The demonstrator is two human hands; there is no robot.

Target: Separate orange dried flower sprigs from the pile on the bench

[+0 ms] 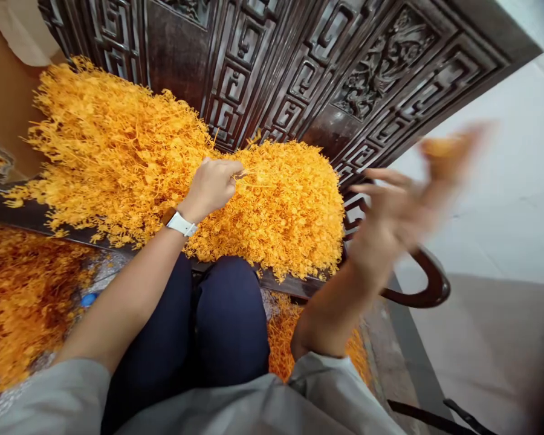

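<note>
A broad heap of yellow-orange sprigs [281, 199] with thin stems and small curly tips lies along the dark wooden surface in front of me. Over its middle is my left hand [214, 188], wearing a white-banded watch [180, 225] at the wrist. Its thumb and fingers pinch together, with what looks like a thin orange stem reaching right from them. My right hand [390, 223] is raised to the right of the heap, smeared by motion. An orange blur [442, 150] shows at its upper fingers; its kind is unclear.
A dark carved wooden panel [294, 66] rises behind the heap, and a curved wooden arm [428, 281] juts out at right. More orange sprigs [27, 296] lie lower left, beside a small blue object [89, 299]. A brown cardboard box [9, 90] stands far left.
</note>
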